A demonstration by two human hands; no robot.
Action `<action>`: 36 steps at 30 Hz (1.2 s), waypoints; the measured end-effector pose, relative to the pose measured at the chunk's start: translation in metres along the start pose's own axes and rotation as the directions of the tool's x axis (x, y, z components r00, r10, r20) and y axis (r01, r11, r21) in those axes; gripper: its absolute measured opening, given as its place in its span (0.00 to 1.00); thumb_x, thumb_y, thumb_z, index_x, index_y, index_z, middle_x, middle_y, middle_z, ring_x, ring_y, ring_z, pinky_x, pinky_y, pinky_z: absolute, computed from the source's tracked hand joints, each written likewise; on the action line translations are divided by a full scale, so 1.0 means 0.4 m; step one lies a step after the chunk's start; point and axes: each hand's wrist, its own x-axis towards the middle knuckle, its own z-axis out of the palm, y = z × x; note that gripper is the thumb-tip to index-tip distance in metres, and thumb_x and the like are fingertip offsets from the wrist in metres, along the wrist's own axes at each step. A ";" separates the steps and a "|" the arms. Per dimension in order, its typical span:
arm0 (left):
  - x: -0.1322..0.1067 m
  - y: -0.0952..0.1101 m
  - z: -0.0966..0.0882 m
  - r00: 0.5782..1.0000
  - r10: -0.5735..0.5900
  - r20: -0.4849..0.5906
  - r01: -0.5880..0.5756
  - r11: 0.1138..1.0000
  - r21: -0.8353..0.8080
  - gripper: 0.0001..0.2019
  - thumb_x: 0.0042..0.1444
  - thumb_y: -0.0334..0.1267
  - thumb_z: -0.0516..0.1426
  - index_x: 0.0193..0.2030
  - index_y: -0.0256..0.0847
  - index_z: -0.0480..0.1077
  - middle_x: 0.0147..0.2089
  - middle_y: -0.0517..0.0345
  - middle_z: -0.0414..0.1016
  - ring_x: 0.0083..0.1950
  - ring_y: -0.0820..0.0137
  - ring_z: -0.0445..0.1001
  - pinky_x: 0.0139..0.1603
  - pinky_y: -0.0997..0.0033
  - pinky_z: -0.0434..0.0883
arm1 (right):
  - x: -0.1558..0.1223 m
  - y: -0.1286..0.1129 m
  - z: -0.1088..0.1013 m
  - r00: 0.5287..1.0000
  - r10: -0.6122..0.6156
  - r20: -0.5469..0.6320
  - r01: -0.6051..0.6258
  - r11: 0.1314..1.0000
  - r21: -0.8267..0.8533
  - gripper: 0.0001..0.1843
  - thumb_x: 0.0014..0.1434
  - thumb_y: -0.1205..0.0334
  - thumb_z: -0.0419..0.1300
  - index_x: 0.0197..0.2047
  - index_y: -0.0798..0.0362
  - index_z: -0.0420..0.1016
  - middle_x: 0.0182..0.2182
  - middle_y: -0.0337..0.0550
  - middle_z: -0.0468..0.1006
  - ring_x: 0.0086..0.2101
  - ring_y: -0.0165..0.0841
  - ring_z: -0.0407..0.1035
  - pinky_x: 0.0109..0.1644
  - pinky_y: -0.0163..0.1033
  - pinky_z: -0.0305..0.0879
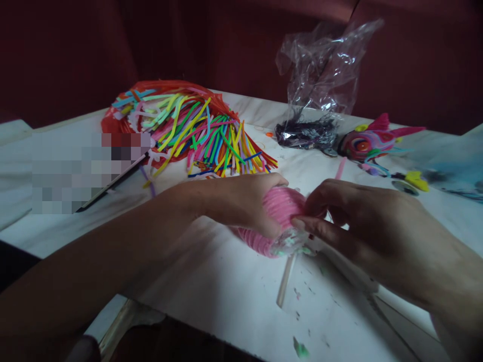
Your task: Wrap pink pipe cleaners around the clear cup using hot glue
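Note:
Under my left hand (249,203) is a rounded object wound in ridged pink pipe cleaner (284,205), held on its side with the fingers curled over it. Its near end (289,242) is uncovered and looks like clear plastic with whitish and green bits. My right hand (339,213) pinches at the edge of the winding, thumb and forefinger pressed together. From behind that hand a pink pipe cleaner strip (340,168) sticks up; whether it joins the winding is hidden. Below the object a pale, thin stick (286,282) points toward me.
Many coloured pipe cleaners (211,133) spill from a red plastic bag (177,86) at the back left. A clear bag (320,80) with dark strands stands behind. A colourful fish-like craft (366,143) lies at right. Green and dark scraps (301,347) dot the white tabletop (226,296).

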 end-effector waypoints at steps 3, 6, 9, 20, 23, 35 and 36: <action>-0.001 0.003 -0.001 1.000 -0.006 -0.004 0.006 1.000 0.009 0.29 0.40 0.43 0.60 0.51 0.40 0.61 0.43 0.57 0.71 0.40 0.67 0.72 0.34 0.73 0.67 | 0.002 -0.001 0.002 1.000 0.001 0.008 -0.001 1.000 -0.005 0.25 0.73 0.51 0.43 0.37 0.62 0.69 0.32 0.38 0.60 0.26 0.18 0.56 0.22 0.18 0.53; -0.003 0.008 -0.001 1.000 -0.027 -0.007 0.027 0.999 0.034 0.30 0.39 0.44 0.61 0.51 0.39 0.62 0.42 0.57 0.72 0.39 0.67 0.72 0.33 0.73 0.67 | 0.002 -0.004 0.002 1.000 0.005 0.004 -0.005 1.000 -0.025 0.25 0.73 0.52 0.42 0.37 0.62 0.70 0.32 0.38 0.60 0.26 0.18 0.57 0.23 0.19 0.53; -0.005 0.013 0.000 0.999 -0.051 -0.015 0.052 0.998 0.043 0.30 0.38 0.43 0.61 0.51 0.40 0.62 0.41 0.57 0.72 0.38 0.67 0.72 0.32 0.73 0.66 | 0.000 -0.006 0.000 1.000 0.005 -0.005 -0.005 0.999 -0.039 0.25 0.73 0.51 0.42 0.38 0.61 0.70 0.32 0.37 0.60 0.26 0.19 0.56 0.22 0.19 0.53; -0.005 0.011 0.003 0.997 -0.074 -0.036 0.076 0.996 0.042 0.28 0.38 0.45 0.61 0.48 0.40 0.61 0.41 0.57 0.71 0.38 0.67 0.71 0.32 0.73 0.67 | -0.021 -0.006 0.002 0.980 0.192 -0.045 -0.197 0.967 -0.163 0.32 0.73 0.41 0.47 0.41 0.67 0.70 0.26 0.49 0.55 0.31 0.26 0.58 0.30 0.19 0.56; -0.005 0.011 0.001 0.997 -0.067 -0.028 0.068 0.997 0.034 0.26 0.39 0.44 0.61 0.46 0.40 0.61 0.38 0.59 0.71 0.35 0.69 0.71 0.29 0.74 0.66 | -0.029 -0.008 -0.003 0.971 0.225 -0.076 -0.236 0.955 -0.182 0.32 0.73 0.40 0.47 0.42 0.67 0.70 0.27 0.49 0.55 0.32 0.27 0.58 0.30 0.19 0.57; -0.003 0.012 0.001 0.998 -0.070 -0.006 0.070 0.997 0.029 0.30 0.39 0.44 0.60 0.51 0.39 0.59 0.40 0.57 0.70 0.36 0.68 0.71 0.30 0.73 0.67 | 0.011 -0.007 -0.021 0.995 0.002 -0.096 -0.009 0.997 -0.077 0.35 0.75 0.36 0.43 0.36 0.58 0.72 0.35 0.35 0.60 0.28 0.18 0.55 0.27 0.25 0.50; -0.003 0.011 0.001 0.998 -0.061 -0.014 0.062 0.998 0.034 0.31 0.39 0.45 0.61 0.51 0.39 0.59 0.41 0.57 0.70 0.37 0.68 0.71 0.31 0.73 0.67 | 0.010 -0.005 -0.020 0.995 -0.014 -0.095 0.006 0.996 -0.088 0.35 0.76 0.36 0.42 0.37 0.58 0.72 0.34 0.35 0.60 0.27 0.18 0.55 0.27 0.25 0.49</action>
